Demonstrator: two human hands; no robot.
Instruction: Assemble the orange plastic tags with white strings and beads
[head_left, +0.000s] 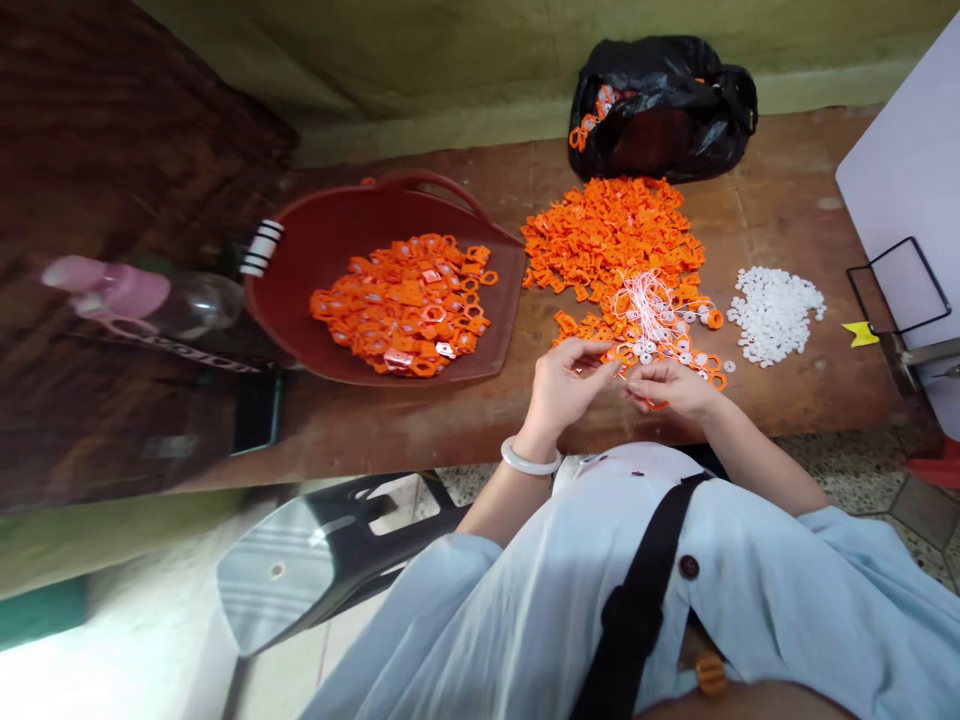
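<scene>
1. Brown wooden tabletop (360, 430) against a green wall (450, 60); dark red plastic basket (285, 290) on it, holding orange hexagonal pieces (405, 310).
2. Black plastic bag (675, 120) behind a loose orange heap (611, 235).
3. Left hand (562, 390) beside white strings (645, 305), grip unclear; right hand (670, 388) pinched narrow, its hold too small to tell.
4. White beads (776, 315) rightward.

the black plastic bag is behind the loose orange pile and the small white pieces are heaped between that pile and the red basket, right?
The small white pieces are not between the loose orange pile and the red basket; the head view shows them heaped to the right of that pile. The black plastic bag is indeed behind it.
</scene>
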